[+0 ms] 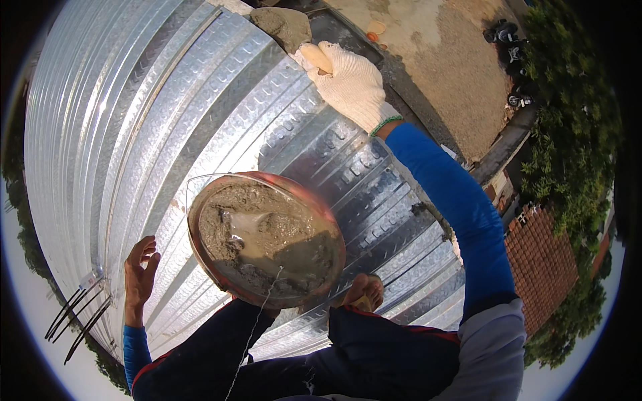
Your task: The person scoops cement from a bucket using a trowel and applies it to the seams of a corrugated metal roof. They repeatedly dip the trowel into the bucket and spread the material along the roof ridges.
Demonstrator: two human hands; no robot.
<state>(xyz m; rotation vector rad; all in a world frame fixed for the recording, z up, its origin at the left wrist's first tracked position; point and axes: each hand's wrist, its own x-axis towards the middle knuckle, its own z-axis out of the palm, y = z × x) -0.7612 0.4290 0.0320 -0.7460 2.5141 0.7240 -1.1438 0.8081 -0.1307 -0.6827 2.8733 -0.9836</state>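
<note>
My right hand, in a white knitted glove with a green cuff, is closed round the handle of a trowel. The trowel's blade carries grey mortar and reaches out over the edge of the metal sheeting. My left hand is bare, its fingers loosely curled with a gap to the thumb, and holds nothing. It hovers left of a reddish bucket with a thin wire handle. Wet grey mortar with a watery pool fills the bucket, which stands close in front of my legs.
Ribbed, shiny metal sheeting lies under me. Beyond its right edge the ground is far below, with parked motorcycles, trees and a tiled roof. Dark steel bars stick out at the lower left. A thin string hangs before me.
</note>
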